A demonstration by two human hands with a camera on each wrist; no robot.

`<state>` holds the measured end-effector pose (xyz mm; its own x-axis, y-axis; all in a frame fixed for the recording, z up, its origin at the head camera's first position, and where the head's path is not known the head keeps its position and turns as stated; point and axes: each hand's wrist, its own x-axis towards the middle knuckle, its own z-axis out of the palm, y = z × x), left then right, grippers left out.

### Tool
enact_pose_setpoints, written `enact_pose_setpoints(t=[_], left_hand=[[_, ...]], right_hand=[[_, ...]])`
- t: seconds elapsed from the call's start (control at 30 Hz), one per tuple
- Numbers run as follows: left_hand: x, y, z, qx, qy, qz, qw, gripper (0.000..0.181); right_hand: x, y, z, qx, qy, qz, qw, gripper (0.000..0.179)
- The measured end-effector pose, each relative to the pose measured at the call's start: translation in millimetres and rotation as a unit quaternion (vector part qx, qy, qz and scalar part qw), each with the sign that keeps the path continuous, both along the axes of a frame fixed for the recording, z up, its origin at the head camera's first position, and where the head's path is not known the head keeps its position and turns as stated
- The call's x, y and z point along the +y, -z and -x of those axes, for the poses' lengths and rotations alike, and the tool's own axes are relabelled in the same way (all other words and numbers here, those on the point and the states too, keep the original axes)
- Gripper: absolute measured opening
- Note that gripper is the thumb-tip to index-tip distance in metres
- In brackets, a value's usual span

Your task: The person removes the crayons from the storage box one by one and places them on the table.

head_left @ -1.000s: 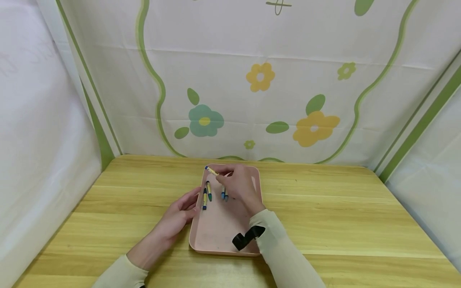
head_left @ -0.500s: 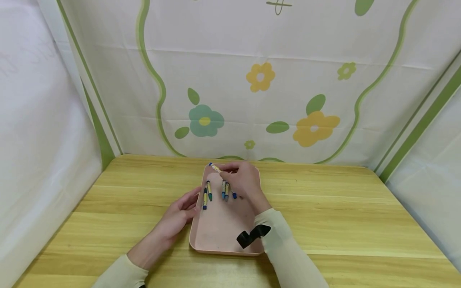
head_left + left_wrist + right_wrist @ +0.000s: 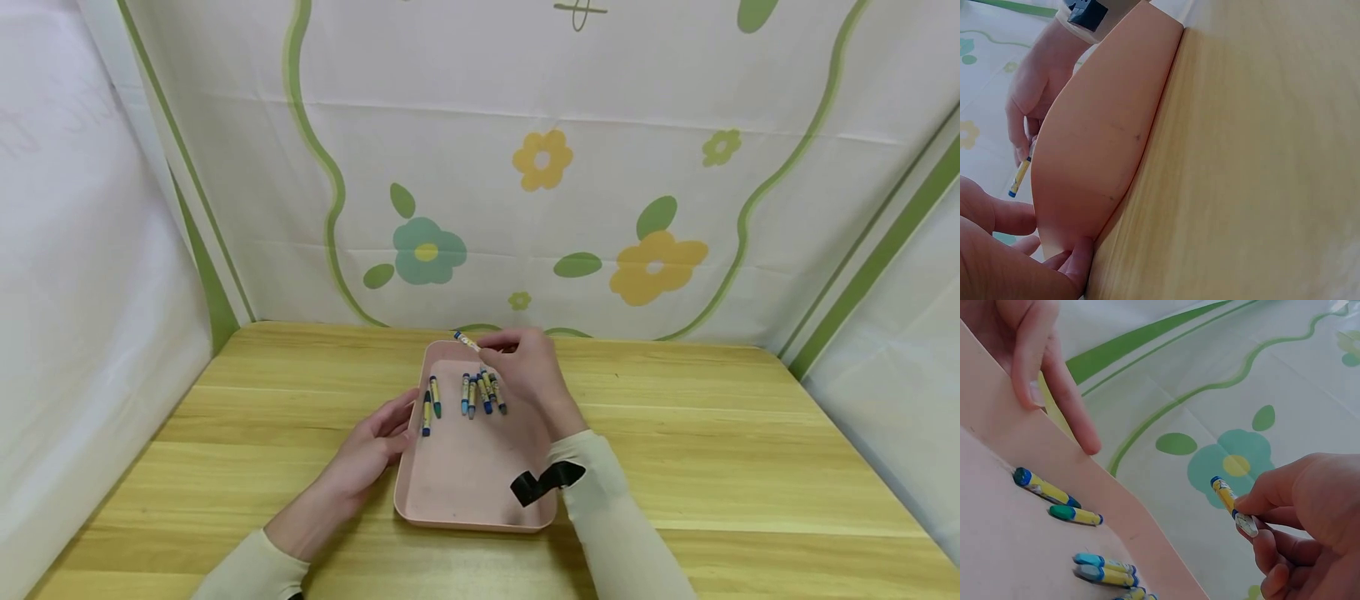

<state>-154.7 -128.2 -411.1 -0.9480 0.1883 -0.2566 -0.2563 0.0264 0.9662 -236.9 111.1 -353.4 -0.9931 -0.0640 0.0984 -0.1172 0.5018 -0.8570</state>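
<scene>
Well, the right hand hung over the far end of the pink tray, its forearm slanting in across the tray's right side. Thumb and fingers pinched a single crayon between them. The left hand stayed low at the tray's left wall, fingers mostly straight, touching the wall from outside, with the thumb against it too.

The pinched crayon was at the right hand's fingertips, raised off the tray floor, above the far rim. Its blue end jutted away from the palm toward the tray's far left corner, and its whitish tip showed just beside the fingers. A printed yellow wrapper covered the middle.

Down in the tray, two green-tipped crayons lay along the left wall. A close cluster of crayons lay right of them, toward the tray's far end, among them a pale blue tip and a greyish one.
</scene>
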Motion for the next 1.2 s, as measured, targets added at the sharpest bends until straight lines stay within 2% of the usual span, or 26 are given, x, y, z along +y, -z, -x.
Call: enact_pose_setpoints(t=[0.63,1.0,1.2], left_hand=[[0.0,1.7,0.1,0.007,0.004,0.002,1.0,0.061],[-0.2,3.1,0.2,0.005,0.001,-0.001,1.0,0.062],[0.1,2.6,0.4,0.006,0.002,-0.002,1.0,0.062]], right_hand=[[46,1.2,10.5,0.016,0.017,0.007,0.9997,0.021],[77,4.1,16.7,0.031,0.05,0.001,0.9983,0.022],[94,4.5,18.5,0.026,0.068,0.007,0.9973,0.022]])
